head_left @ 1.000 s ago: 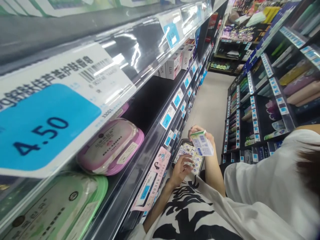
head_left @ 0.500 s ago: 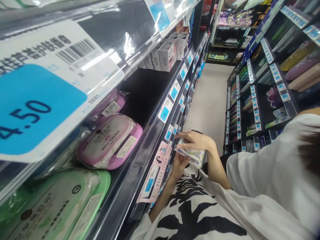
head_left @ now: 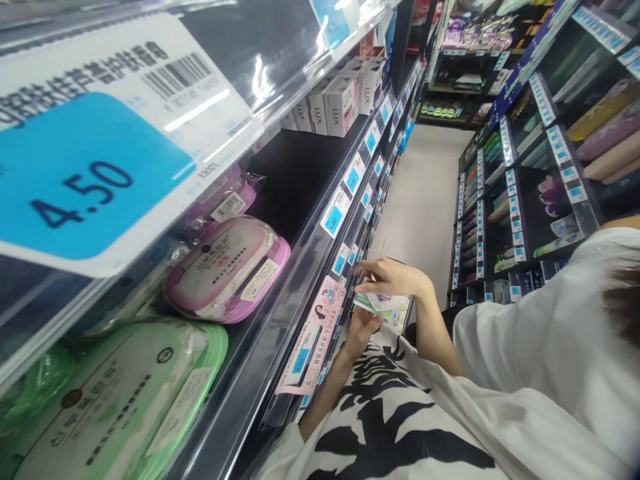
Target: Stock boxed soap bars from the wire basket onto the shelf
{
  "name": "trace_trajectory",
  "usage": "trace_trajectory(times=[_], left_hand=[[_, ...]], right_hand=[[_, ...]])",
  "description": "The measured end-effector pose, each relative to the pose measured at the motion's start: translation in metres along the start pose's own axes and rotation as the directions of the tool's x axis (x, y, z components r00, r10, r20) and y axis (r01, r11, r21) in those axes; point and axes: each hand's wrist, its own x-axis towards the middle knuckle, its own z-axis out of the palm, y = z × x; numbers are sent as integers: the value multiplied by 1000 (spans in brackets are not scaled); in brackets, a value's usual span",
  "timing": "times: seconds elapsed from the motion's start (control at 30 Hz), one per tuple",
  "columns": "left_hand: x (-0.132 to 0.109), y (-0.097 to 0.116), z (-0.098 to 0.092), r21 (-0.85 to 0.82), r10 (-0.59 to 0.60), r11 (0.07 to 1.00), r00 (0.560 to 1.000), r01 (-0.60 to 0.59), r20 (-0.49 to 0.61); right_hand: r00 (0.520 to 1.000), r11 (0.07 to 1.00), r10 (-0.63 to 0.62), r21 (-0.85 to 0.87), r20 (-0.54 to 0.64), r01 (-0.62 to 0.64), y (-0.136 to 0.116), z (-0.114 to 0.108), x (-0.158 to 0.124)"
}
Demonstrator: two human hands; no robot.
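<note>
A small white and green pack (head_left: pixel 387 307) with a printed logo is held between my two hands, in front of the black-and-white patterned shirt. My left hand (head_left: pixel 363 330) grips its lower left side, with the thumb along the edge. Above it, my right hand (head_left: pixel 387 277) lies over the top edge, fingers bent across the pack toward the shelf. Part of the pack is hidden by the fingers.
On the left shelf are a pink soap box (head_left: pixel 225 270), a green one (head_left: pixel 110 407) and LUX boxes (head_left: pixel 340 107). A pink label card (head_left: pixel 315 340) sticks out near my left forearm. Stocked shelves (head_left: pixel 520 180) line the right side of the aisle floor (head_left: pixel 420 180).
The pack has turned slightly, so more of its printed face and logo shows. Both hands stay on it. The shelf view has shifted a little.
</note>
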Motion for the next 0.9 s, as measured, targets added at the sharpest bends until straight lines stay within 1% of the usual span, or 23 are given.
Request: trace_trajectory(times=[0.13, 0.23, 0.3, 0.37, 0.43, 0.5, 0.53, 0.6, 0.67, 0.73, 0.8, 0.83, 0.87, 0.9], left_hand=[[1, -1, 0, 33, 6, 999, 1000, -5, -31], [2, -2, 1, 41, 20, 999, 1000, -19, -22], [1, -1, 1, 55, 25, 998, 1000, -25, 1], [1, 1, 0, 98, 22, 995, 999, -27, 44], [1, 5, -1, 192, 39, 980, 996, -53, 76], [3, 10, -2, 287, 102, 950, 992, -119, 74], [4, 12, -3, 306, 146, 939, 987, -158, 63], [7, 14, -5, 280, 220, 935, 975, -219, 28], [8, 15, -6, 228, 231, 949, 972, -218, -32], [8, 17, -5, 212, 196, 961, 978, -176, -76], [6, 20, -2, 218, 184, 962, 979, -162, -82], [5, 22, -1, 226, 200, 957, 977, -180, -71], [4, 24, 1, 238, 228, 948, 972, -209, -53], [4, 25, 3, 252, 260, 937, 965, -243, -34]], right_hand=[[1000, 1000, -12, -2, 6, 12, -1, 0, 1], [999, 999, -37, 13, 16, 37, 1, -1, 2], [995, 994, -95, 48, 24, 94, 3, -2, 2], [977, 971, -209, 122, 38, 203, 6, -4, 3], [935, 915, -350, 231, 53, 329, 10, -5, 2], [881, 835, -471, 340, 36, 433, 18, -6, 2], [856, 792, -516, 388, 11, 473, 23, -6, 2], [814, 703, -577, 469, -63, 534, 37, -5, 4], [783, 640, -615, 525, -88, 561, 56, 0, 8], [762, 619, -646, 562, -33, 549, 77, 8, 14], [725, 577, -689, 610, 7, 543, 97, 20, 20], [700, 530, -714, 644, -13, 552, 106, 28, 22], [672, 454, -737, 683, -72, 572, 113, 37, 23], [639, 356, -753, 720, -157, 596, 118, 45, 23]])
